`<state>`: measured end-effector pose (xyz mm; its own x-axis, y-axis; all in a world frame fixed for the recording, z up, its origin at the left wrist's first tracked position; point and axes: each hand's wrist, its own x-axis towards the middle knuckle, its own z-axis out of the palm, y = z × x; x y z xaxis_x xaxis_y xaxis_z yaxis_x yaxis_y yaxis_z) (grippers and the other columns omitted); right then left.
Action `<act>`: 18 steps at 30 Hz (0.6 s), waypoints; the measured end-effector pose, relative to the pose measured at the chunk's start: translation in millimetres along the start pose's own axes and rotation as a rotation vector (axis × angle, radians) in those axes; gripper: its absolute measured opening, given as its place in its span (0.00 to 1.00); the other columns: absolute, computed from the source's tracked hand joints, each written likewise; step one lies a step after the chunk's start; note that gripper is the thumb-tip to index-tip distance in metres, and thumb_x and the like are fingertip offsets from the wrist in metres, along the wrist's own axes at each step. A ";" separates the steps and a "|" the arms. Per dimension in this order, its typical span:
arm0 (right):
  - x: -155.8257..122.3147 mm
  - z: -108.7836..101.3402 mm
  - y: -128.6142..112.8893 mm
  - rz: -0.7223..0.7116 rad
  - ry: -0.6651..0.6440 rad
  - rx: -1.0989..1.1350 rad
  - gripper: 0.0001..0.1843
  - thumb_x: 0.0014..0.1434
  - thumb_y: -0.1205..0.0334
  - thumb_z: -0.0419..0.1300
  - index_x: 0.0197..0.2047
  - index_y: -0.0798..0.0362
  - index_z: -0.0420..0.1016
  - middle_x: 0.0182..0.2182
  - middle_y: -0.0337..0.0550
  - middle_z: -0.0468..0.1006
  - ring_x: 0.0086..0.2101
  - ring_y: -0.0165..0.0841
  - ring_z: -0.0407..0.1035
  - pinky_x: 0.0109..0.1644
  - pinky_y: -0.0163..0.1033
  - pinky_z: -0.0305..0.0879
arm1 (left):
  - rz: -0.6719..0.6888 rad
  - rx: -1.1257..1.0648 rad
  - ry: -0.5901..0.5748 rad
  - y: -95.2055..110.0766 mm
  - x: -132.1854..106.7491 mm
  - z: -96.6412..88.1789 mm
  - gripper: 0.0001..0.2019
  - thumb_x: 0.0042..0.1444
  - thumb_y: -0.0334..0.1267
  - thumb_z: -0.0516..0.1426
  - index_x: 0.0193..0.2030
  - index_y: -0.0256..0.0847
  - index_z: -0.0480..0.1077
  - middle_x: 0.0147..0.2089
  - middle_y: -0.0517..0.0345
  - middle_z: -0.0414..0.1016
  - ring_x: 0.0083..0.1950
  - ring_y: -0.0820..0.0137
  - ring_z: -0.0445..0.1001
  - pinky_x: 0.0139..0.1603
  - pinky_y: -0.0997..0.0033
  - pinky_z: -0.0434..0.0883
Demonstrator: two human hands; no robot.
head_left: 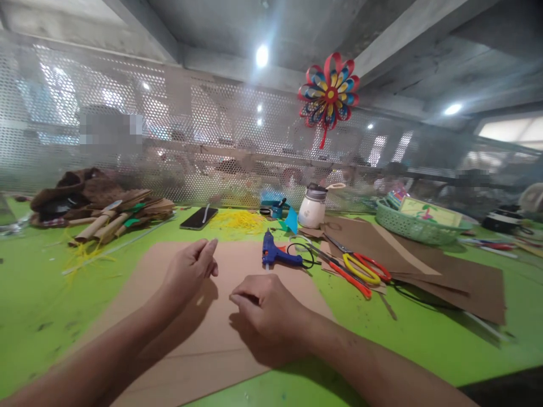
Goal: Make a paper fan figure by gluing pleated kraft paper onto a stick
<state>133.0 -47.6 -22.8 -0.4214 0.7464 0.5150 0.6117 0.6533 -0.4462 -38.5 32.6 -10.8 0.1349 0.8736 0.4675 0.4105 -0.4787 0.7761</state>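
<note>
A large sheet of brown cardboard (178, 362) lies flat beneath both hands. My left hand (190, 270) is raised a little above it, thumb and fingers pressed together. Whatever those fingers may hold is too small or hidden to name. Lower and to the right, my right hand (271, 311) is closed with its fingers curled under and thumb against the forefinger. Its grip is also hidden. Just beyond the right hand, a blue glue gun (280, 255) rests on the sheet's far part.
Red-handled scissors (350, 277) and yellow-and-red scissors (360, 267) lie right, by stacked brown sheets (458, 277). Behind are a phone (197, 219), yellow shreds (241, 221), a white jar (311, 210) and a green basket (407, 226). Rolled brown paper (106, 226) sits left; a paper flower (330, 95) hangs above.
</note>
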 end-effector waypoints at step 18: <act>28.9 -28.0 43.4 0.362 0.285 0.107 0.18 0.61 0.57 0.53 0.24 0.57 0.73 0.17 0.37 0.72 0.17 0.25 0.63 0.22 0.30 0.59 | -0.078 0.060 -0.217 -1.0 -6.3 8.5 0.21 0.54 0.54 0.50 0.20 0.41 0.63 0.18 0.63 0.64 0.22 0.72 0.63 0.24 0.74 0.59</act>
<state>166.1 -1.2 -6.8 0.0159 0.8739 0.4858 0.6066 0.3778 -0.6995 -32.1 28.3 -18.2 0.2886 0.9090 0.3008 0.4790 -0.4091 0.7767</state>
